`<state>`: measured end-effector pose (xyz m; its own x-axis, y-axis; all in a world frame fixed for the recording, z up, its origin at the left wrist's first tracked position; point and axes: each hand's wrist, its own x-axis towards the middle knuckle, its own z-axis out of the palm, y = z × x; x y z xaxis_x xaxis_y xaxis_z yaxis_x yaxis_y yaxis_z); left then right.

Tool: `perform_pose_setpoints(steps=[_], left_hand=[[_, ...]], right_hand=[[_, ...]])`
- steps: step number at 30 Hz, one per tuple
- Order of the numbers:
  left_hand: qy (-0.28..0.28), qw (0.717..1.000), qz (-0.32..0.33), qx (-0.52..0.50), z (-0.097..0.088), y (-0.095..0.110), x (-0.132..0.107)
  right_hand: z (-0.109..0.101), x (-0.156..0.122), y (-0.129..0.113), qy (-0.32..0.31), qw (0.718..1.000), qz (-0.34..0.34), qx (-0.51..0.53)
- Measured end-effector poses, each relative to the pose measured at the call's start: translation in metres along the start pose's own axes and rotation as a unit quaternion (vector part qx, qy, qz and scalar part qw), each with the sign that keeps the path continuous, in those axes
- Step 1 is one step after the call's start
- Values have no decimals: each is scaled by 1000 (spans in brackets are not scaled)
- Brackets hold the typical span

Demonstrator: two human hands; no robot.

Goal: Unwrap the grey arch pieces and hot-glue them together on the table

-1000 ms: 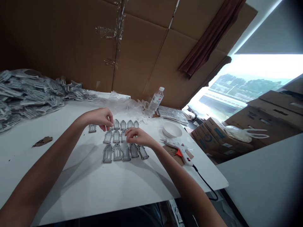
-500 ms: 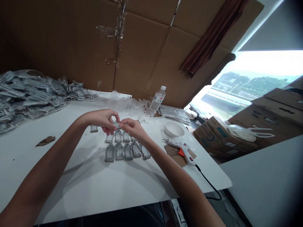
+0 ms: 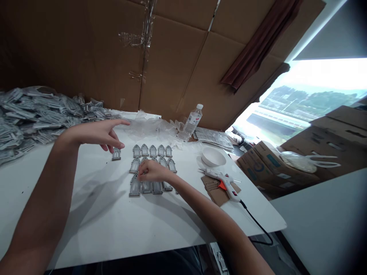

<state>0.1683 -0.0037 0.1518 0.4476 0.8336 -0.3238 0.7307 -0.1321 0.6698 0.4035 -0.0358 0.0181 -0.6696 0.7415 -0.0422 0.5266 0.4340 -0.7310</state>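
Observation:
Several small grey arched, window-shaped frames lie in three rows on the white table. My right hand is closed in a pinch above the middle and front rows, covering some of the frames. Whatever its fingertips hold, if anything, is hidden or too small to name. To the left, my left hand hovers with its fingers apart and nothing in them. Just below its fingers lies a single arched frame, apart from the rows.
A pile of bagged grey frames fills the back left. At the right are a white bowl, a glue gun on cardboard, and its black cord. A water bottle stands behind, near crumpled plastic.
My hands have separated. The left moved left and opened out; the right came down toward me over the rows. The back row shows now, while my left arm covers the brown scrap.

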Motion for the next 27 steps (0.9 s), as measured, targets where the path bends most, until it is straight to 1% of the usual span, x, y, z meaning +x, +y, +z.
perform_pose_setpoints(steps=[2, 4, 5, 7, 10, 11, 13, 14, 15, 16, 17, 18, 19, 20, 21, 23, 27], left_hand=[[11, 1000, -6, -2, -4, -1, -5], [18, 1000, -11, -3, -6, -2, -9], [19, 1000, -16, -2, -6, -1, -10], [20, 999, -26, 2, -6, 0, -10], [22, 999, -38, 9, -6, 0, -9], [22, 999, -40, 11, -7, -1, -8], [19, 999, -40, 20, -7, -5, -5], [17, 999, -37, 25, -7, -8, -3], [15, 999, -34, 31, -7, -10, -1], [13, 999, -31, 37, -7, -12, 1], [9, 999, -29, 43, -6, -14, 2], [6, 999, -26, 48, -6, -14, 3], [2, 998, -25, 51, -5, -14, 4], [-2, 998, -24, 53, -5, -14, 4], [-6, 998, -23, 54, -4, -13, 3], [-11, 998, -20, 54, -2, -10, 2], [-26, 998, -16, 60, 1, -8, 3]], right_hand=[[10, 2, 2, 18, 1000, 12, -17], [11, 1, 0, 47, 998, 9, -34], [8, -1, -3, 69, 997, 7, -41], [-7, -9, -9, 124, 991, 17, -48], [-47, -36, -14, 214, 972, 72, -68], [-63, -48, -11, 244, 961, 92, -87], [-96, -77, 2, 297, 934, 139, -139], [-113, -93, 11, 322, 914, 174, -174], [-129, -110, 23, 345, 887, 218, -218], [-143, -126, 35, 359, 852, 278, -260], [-156, -141, 48, 351, 818, 352, -290], [-167, -154, 61, 329, 786, 430, -300], [-176, -164, 73, 315, 770, 468, -299], [-181, -172, 84, 300, 762, 493, -293], [-184, -177, 95, 284, 762, 508, -285], [-185, -179, 113, 253, 772, 516, -271], [-174, -168, 138, 217, 783, 514, -276]])
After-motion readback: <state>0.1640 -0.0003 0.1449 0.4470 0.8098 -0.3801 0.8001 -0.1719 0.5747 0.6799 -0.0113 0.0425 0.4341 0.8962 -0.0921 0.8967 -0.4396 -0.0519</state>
